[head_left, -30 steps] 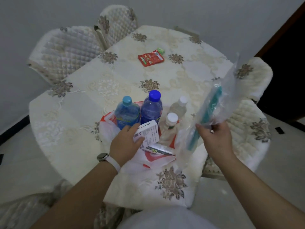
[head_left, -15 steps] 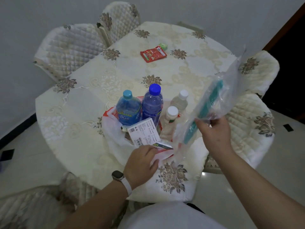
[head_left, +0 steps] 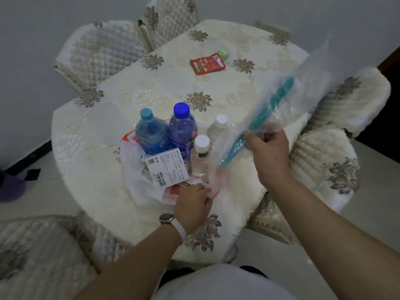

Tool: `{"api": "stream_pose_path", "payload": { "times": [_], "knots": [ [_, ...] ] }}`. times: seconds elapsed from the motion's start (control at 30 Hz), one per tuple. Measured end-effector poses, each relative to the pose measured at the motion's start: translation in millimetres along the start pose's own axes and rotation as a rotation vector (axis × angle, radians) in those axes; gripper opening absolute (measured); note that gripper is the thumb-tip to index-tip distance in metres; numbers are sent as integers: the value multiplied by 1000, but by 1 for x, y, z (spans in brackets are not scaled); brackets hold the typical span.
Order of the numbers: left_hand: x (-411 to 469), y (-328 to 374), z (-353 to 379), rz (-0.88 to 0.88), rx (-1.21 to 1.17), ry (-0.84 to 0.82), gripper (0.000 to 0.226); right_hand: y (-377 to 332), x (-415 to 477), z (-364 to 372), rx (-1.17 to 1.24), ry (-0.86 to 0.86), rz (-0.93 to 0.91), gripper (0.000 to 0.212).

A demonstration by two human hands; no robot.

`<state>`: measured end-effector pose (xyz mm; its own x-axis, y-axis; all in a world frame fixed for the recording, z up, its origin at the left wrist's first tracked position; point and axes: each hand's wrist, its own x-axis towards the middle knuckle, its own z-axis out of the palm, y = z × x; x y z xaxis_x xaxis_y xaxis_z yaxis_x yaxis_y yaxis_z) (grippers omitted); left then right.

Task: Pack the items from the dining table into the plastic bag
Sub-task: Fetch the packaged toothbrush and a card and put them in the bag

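**Plastic bag gripped at its rim, clear packet up in the air**

Plastic bag (head_left: 138,187), white with red print, sits on the near part of the desk (head_left: 97,137), close to the front edge. The left hand (head_left: 192,204) is down on its near rim, fingers curled into the thin plastic and gripping it, a watch (head_left: 167,219) on the wrist.

Standing in the bag are a light-blue-capped bottle (head_left: 151,135) and a dark-blue-capped bottle (head_left: 183,128), side by side and upright. A white box (head_left: 166,167) with a barcode label leans in front of them, tilted. A white-capped clear bottle (head_left: 201,156) stands just right of the box. A second white-capped bottle (head_left: 218,128) stands behind it; whether that one is inside the bag, I cannot tell.

Over to the right hand (head_left: 268,156): it is raised above the desk's right side, fingers and thumb closed around a clear packet (head_left: 303,83). A long teal item (head_left: 259,122) runs diagonally inside it. The packet's lower end hangs just right of the bottles.

Far across the desk, well apart from the bag, a red sachet (head_left: 207,63) lies flat, with a small green item (head_left: 224,54) touching its far corner.
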<state>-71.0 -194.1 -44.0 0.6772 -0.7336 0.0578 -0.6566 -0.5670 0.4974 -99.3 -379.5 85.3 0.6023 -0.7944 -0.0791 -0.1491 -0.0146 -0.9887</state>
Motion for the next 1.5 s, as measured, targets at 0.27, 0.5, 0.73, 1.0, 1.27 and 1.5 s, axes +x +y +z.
{"api": "stream_pose_path", "payload": {
  "times": [0.27,0.5,0.73,1.0,1.27,1.5],
  "knots": [
    [-23,42,19,-52,23,115,24,24,6,5,19,-244,-40,34],
    [-34,59,34,-94,74,148,27,39,19,-8,-267,-339,-196,25],
    [-21,65,19,-113,51,286,26,64,24,5,-644,-536,-323,11],
    [-23,62,15,-190,46,228,18,59,29,27,-1026,-569,-431,29],
    [-25,52,4,-172,52,165,17,63,15,25,-933,-574,-387,33],
    [-27,39,-2,-69,-78,96,30,70,-3,-13,-892,-490,-346,53]
  ]
}}
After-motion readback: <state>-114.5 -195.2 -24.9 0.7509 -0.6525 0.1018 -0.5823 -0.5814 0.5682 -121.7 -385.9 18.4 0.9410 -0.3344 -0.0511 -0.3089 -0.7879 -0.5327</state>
